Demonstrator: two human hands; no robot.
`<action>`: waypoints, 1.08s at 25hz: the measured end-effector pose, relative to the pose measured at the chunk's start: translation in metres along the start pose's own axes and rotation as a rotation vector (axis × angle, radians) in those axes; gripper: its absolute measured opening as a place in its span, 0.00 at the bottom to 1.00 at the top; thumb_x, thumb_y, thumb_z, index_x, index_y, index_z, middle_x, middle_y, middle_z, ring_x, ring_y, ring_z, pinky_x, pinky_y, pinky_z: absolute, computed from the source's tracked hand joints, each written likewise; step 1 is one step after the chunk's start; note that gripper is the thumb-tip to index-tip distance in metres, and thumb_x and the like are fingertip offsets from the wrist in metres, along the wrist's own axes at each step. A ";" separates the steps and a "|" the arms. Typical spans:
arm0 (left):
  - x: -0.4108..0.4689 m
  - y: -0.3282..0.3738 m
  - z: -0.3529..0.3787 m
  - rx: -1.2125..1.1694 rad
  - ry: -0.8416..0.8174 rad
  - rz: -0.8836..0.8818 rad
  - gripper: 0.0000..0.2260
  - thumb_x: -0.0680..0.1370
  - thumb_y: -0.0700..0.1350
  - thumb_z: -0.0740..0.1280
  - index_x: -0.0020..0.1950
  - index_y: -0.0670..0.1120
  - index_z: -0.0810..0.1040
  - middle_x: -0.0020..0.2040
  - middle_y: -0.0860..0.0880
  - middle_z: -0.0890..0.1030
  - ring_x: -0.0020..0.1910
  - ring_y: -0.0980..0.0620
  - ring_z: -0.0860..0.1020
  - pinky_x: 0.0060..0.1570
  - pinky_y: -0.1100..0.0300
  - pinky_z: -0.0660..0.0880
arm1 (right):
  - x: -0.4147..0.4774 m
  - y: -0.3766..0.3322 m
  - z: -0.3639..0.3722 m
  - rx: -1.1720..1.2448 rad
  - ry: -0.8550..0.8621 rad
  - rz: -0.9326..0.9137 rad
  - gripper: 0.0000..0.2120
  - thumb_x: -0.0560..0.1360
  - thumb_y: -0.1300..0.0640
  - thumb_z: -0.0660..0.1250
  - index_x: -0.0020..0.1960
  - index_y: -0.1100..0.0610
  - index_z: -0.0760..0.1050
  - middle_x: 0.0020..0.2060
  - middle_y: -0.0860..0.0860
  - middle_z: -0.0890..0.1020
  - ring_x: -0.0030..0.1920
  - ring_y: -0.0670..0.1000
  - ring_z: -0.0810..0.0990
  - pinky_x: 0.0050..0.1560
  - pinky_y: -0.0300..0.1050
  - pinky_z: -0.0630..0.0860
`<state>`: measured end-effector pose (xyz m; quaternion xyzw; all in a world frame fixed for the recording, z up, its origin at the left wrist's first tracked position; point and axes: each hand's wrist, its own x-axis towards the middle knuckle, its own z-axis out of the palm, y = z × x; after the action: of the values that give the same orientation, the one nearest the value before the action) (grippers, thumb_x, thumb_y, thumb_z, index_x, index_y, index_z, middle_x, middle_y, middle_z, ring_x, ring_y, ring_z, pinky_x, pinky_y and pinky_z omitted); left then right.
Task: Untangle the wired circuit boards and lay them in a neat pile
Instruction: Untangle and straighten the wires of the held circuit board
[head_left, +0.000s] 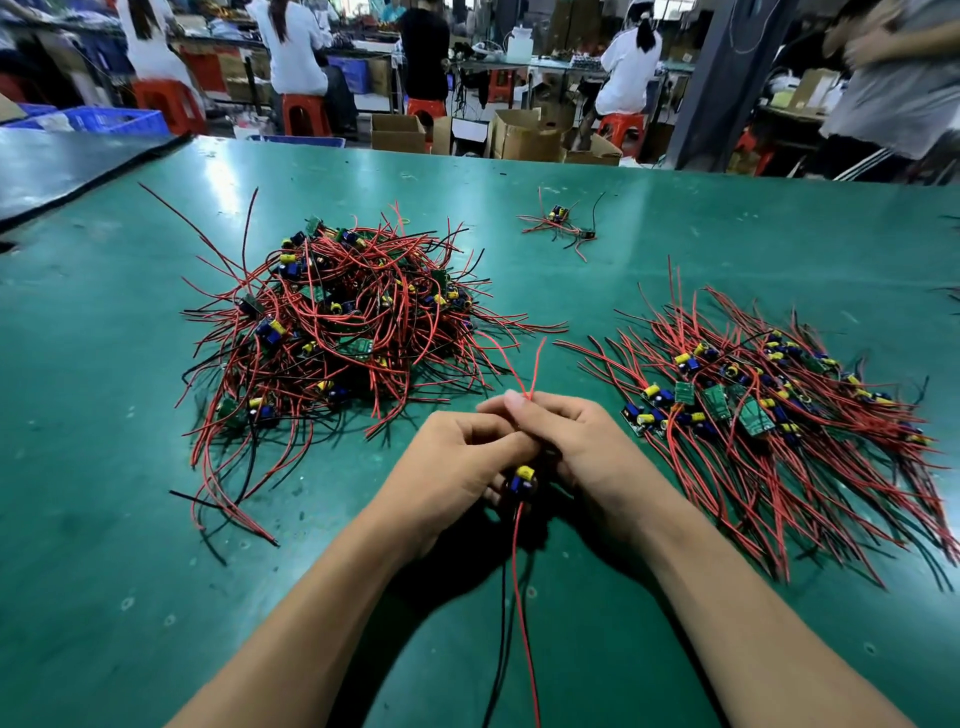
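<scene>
Both hands meet over the green table (130, 519), the left hand (457, 462) and right hand (576, 441) together gripping one circuit board (522, 479); its red wires stick up past the fingertips and trail toward the person. A tangled heap (332, 322) lies beyond the left hand, a combed-out pile (769, 415) just right of the right hand, and a small cluster (561, 223) farther off.

Green table (104, 374) with tangled heap (343, 332), neat pile (769, 415)

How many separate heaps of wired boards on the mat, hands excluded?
3: tangled heap left, combed pile right, small cluster far centre. More may lie past the right edge.
</scene>
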<state>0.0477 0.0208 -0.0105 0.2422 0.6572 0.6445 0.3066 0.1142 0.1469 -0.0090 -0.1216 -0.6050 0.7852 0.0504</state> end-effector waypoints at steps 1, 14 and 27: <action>0.001 0.001 0.000 -0.017 -0.004 -0.012 0.08 0.77 0.41 0.70 0.38 0.42 0.83 0.33 0.46 0.80 0.28 0.53 0.76 0.34 0.58 0.73 | 0.001 -0.001 0.001 0.010 0.033 0.009 0.14 0.77 0.48 0.70 0.51 0.59 0.84 0.42 0.60 0.84 0.38 0.57 0.81 0.47 0.60 0.81; 0.002 0.000 -0.005 -0.249 -0.002 -0.077 0.05 0.77 0.37 0.68 0.47 0.38 0.83 0.37 0.39 0.83 0.28 0.48 0.80 0.28 0.62 0.78 | 0.004 0.002 0.001 0.020 -0.076 0.049 0.17 0.75 0.44 0.69 0.54 0.55 0.85 0.29 0.51 0.79 0.25 0.45 0.74 0.25 0.36 0.73; 0.002 0.000 -0.004 -0.178 -0.070 -0.107 0.07 0.77 0.37 0.67 0.41 0.40 0.83 0.35 0.40 0.82 0.27 0.48 0.79 0.28 0.62 0.76 | 0.016 0.001 -0.024 -0.521 0.268 -0.244 0.16 0.83 0.47 0.63 0.45 0.55 0.83 0.32 0.52 0.84 0.27 0.45 0.77 0.30 0.35 0.73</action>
<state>0.0433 0.0189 -0.0108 0.2009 0.5982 0.6741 0.3838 0.1053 0.1725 -0.0180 -0.1591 -0.7841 0.5689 0.1905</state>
